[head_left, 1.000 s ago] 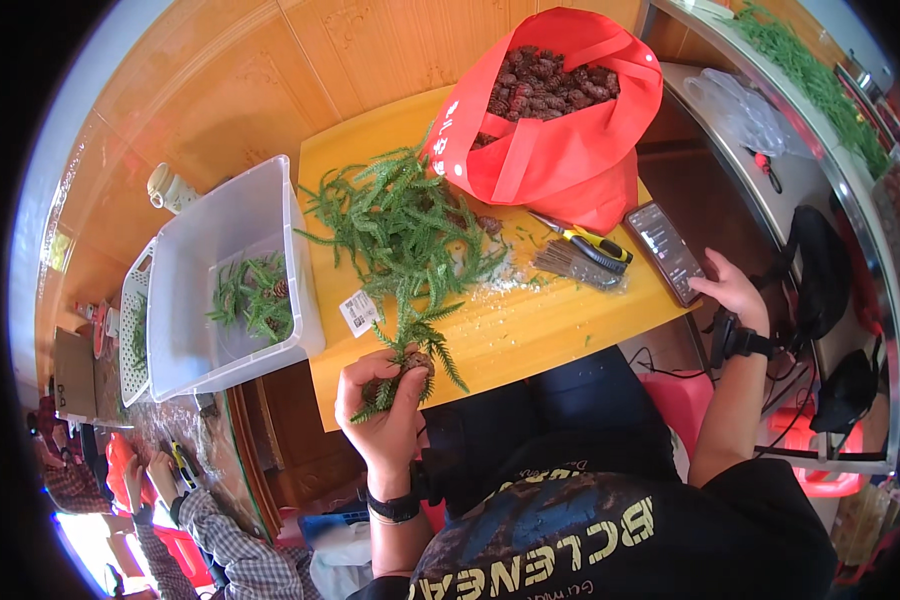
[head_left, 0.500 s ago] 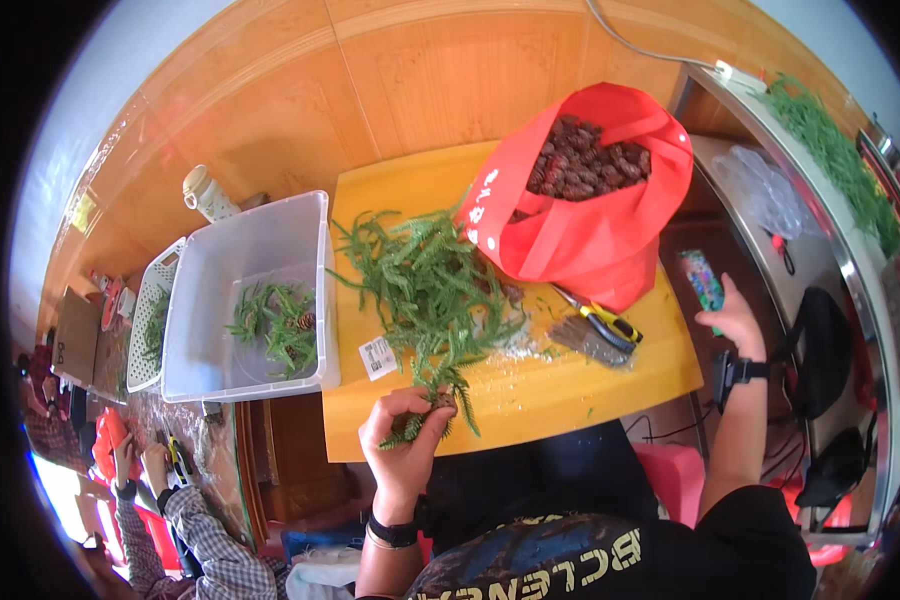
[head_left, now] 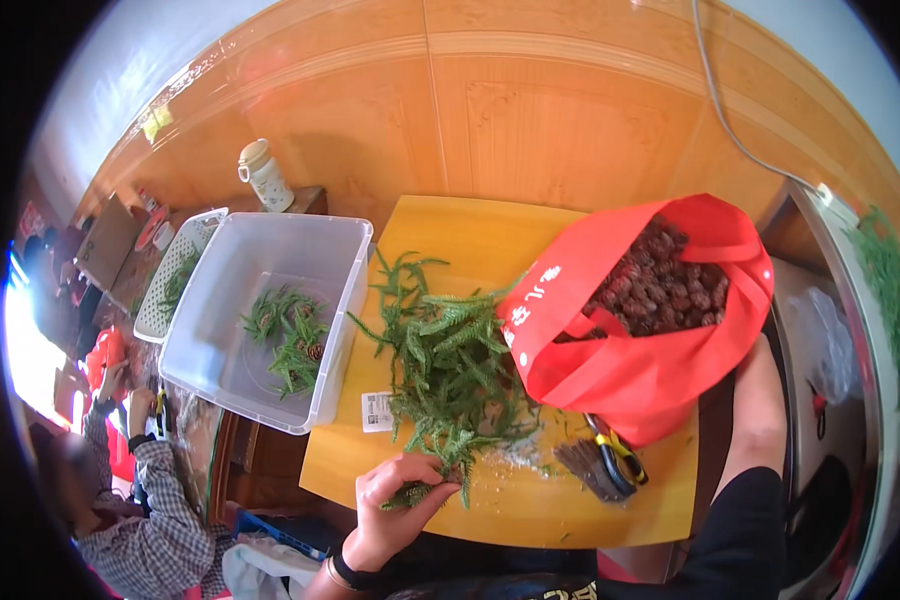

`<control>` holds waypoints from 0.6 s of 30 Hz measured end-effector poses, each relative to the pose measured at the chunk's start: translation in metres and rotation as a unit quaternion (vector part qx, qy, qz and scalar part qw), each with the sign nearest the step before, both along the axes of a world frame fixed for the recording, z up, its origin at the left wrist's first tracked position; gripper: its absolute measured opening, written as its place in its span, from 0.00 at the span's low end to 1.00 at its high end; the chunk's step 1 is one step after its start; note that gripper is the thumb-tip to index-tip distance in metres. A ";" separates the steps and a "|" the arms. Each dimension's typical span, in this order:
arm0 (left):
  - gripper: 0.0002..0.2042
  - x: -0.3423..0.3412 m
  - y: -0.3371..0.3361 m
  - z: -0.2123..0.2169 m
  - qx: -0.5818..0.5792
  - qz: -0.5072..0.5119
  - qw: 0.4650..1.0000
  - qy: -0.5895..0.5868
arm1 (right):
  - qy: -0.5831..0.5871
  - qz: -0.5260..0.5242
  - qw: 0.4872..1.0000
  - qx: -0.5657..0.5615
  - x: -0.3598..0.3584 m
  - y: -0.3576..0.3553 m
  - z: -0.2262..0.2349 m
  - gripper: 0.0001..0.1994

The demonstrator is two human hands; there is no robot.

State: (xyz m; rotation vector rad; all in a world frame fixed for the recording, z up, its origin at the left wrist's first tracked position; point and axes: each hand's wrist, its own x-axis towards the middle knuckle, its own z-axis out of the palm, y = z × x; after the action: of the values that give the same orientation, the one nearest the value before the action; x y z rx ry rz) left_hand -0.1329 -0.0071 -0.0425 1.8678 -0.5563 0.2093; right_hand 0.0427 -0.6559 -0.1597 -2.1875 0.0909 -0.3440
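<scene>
Head view: at the bottom centre of the frame, the left hand [head_left: 395, 508] has its thumb and fingers clamped on a green sprig [head_left: 409, 495], over the near edge of the yellow table [head_left: 480, 225]. The right forearm [head_left: 760, 405] reaches up at the right of the frame and passes behind the red bag [head_left: 565, 365]; the right hand is hidden there, so I cannot tell whether it grips anything. The two arms are well apart.

The red bag, right of centre, gapes open and is filled with dark brown pine cones [head_left: 660, 285]. Left of centre sits a clear tub [head_left: 205, 330] with a few green twigs [head_left: 298, 365] on its bottom, a pine cone [head_left: 315, 352] among them. Farther left, partly behind the tub, a white basket [head_left: 154, 320] holds more greenery [head_left: 177, 285]. A white bottle [head_left: 268, 185] with a lid stands above the tub.

Between tub and bag, a loose heap of branches [head_left: 455, 365] lies on the table, with a white label [head_left: 377, 411] at its lower left. Pliers [head_left: 615, 450] with yellow and black handles rest beside a brown bundle [head_left: 582, 465] just below the bag.
</scene>
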 end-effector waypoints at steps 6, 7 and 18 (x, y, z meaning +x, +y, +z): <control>0.13 0.011 -0.015 0.000 0.017 0.000 1.000 0.016 | -0.004 0.027 0.999 -0.016 0.052 -0.004 -0.013 0.27; 0.13 0.013 -0.018 0.001 0.018 0.003 1.000 0.015 | -0.005 0.029 0.999 -0.019 0.056 -0.005 -0.014 0.26; 0.13 0.018 -0.021 0.002 0.034 -0.011 0.999 0.000 | 0.021 0.042 0.997 -0.057 0.040 0.014 -0.016 0.22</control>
State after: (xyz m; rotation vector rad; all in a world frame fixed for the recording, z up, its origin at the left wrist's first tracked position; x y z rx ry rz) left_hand -0.1154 -0.0286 -0.0408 1.9263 -0.5899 0.1787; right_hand 0.0826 -0.6421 -0.1752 -2.3037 0.0026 -0.2615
